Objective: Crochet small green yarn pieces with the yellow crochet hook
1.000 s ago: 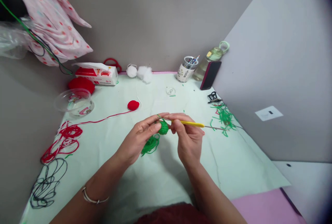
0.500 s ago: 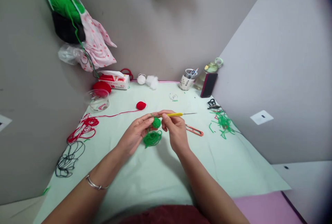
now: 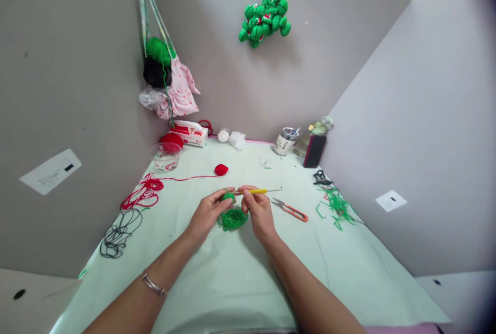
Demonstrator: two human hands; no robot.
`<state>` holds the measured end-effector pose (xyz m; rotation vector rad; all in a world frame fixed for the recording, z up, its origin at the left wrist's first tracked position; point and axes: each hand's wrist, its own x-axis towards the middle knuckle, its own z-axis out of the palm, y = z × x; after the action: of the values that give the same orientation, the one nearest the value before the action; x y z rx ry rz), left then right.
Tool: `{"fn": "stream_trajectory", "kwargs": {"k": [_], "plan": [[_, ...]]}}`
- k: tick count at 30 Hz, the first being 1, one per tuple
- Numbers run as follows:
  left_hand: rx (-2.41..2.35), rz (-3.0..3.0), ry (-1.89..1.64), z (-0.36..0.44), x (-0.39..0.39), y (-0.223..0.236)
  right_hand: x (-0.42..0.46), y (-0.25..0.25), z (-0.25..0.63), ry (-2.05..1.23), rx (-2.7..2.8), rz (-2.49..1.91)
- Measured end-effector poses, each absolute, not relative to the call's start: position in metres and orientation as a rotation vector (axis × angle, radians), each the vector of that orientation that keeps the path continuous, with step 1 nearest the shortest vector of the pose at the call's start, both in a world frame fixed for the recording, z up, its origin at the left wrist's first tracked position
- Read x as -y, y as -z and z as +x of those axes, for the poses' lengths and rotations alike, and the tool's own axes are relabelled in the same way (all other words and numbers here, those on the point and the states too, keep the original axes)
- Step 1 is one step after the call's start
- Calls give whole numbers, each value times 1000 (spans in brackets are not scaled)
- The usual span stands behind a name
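Observation:
Between the fingers of my left hand [image 3: 207,215] is a small round green crochet piece [image 3: 228,197], partly hidden by the fingertips. My right hand [image 3: 259,215] pinches a crochet hook [image 3: 256,191] by its yellow handle; its working end meets the green piece, and a thin metal end points right. A loose heap of green yarn [image 3: 233,219] lies on the cloth just below both hands. Orange-handled thread snips [image 3: 290,210] rest to the right of my right hand. A small red ball [image 3: 221,170] with a red strand sits beyond my left hand.
Red yarn [image 3: 145,192] and dark cord [image 3: 121,233] lie along the left edge. Green scraps [image 3: 338,207] are at the right. At the back stand a tissue pack [image 3: 189,133], a pen can [image 3: 285,141], a bottle [image 3: 318,130] and a phone [image 3: 315,151]. Green crocheted pieces [image 3: 265,20] hang above.
The view has tilted up and shifted left, bringing the hanging green pieces into sight. The snips, hidden at first, now show fully. Both hands keep hold of the crochet piece and hook.

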<state>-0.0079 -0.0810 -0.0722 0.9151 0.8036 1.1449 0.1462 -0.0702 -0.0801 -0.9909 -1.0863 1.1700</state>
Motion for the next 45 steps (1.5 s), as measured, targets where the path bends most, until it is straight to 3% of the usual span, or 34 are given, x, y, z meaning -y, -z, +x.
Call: {"fn": "stream_trajectory", "kwargs": {"k": [22,45], "plan": [[-754,966,-1071,-5,77,89,67,88,148,-1357,978,-993],[-734,899,-1070,-15,95,70,91,54,149,-1075,1279,-992]]}}
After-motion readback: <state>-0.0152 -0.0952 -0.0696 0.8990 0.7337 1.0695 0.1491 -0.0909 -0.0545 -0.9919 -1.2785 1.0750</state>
